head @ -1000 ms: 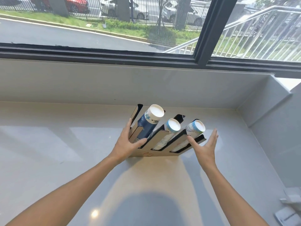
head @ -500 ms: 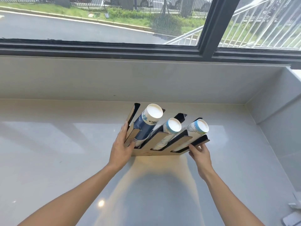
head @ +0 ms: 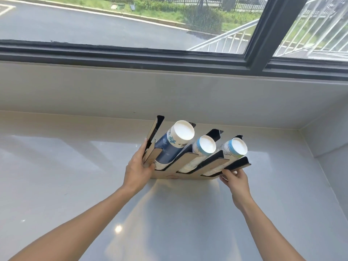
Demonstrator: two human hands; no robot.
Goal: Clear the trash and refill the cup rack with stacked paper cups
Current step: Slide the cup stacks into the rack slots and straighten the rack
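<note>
While both hands gripped the cup rack (head: 190, 164) on the counter (head: 56, 176) below the window (head: 131, 25), the left hand (head: 138, 169) clasped its left end and the right hand (head: 235, 178) pinched its right corner. Three cup stacks (head: 175, 144) filled it. Repositioning likely remained; no writing was legible.

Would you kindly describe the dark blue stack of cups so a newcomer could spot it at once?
Below the window, a cup rack sits on the pale counter, held at both ends. It holds three leaning stacks; the dark blue stack is nearest the left hand, and is the widest, while its neighbours are white and light blue.
</note>
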